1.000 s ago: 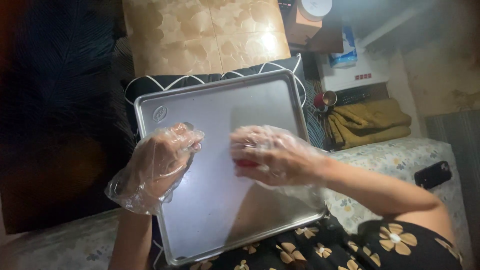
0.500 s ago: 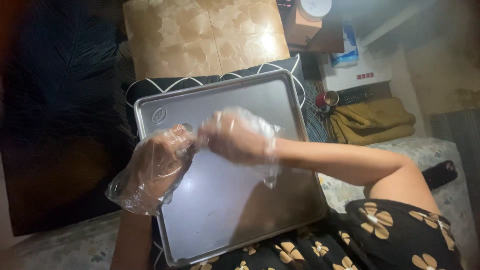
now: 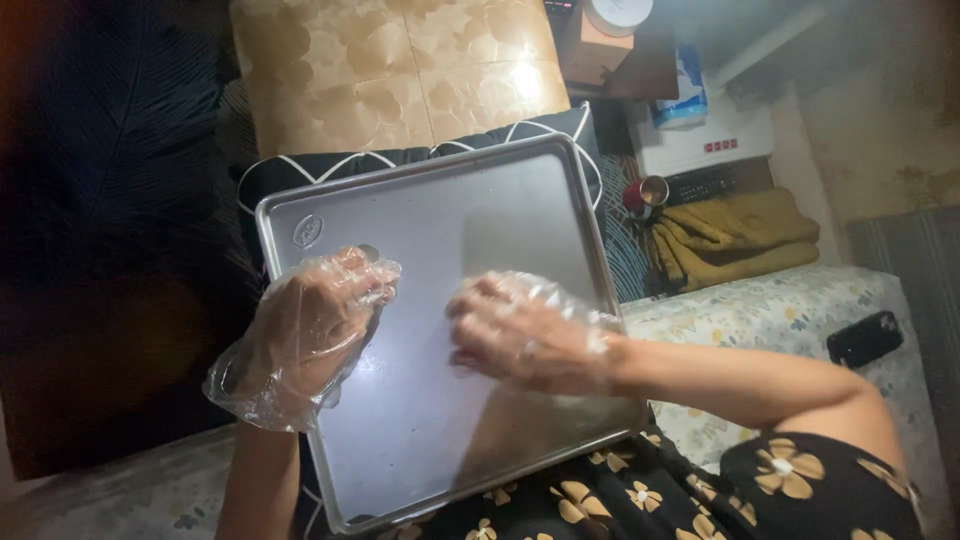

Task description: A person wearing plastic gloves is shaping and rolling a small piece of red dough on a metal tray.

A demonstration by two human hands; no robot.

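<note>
I see a bare metal baking tray (image 3: pixel 440 230) filling the middle of the frame, tilted a little, its far edge leaning against a dark cushion with white lines (image 3: pixel 300 170) at the upper centre and its near edge toward my lap, where a black dress with pale flowers (image 3: pixel 790 480) shows at the lower right. My left hand (image 3: pixel 310 330), in a loose clear plastic glove, sits at the tray's left rim, its grip curled over the edge with the fingers bent onto the flat surface. My right hand (image 3: pixel 520 330), gloved the same way, hovers over the middle of the tray with the fingers curled inward; I cannot tell whether its grip has hold of anything, nor whether it touches the metal. To the right of the tray lie a folded mustard cloth (image 3: pixel 740 235), a small red cup (image 3: pixel 645 195) just beside it, and a black phone (image 3: pixel 865 338) on a floral bed cover (image 3: pixel 760 315).
</note>
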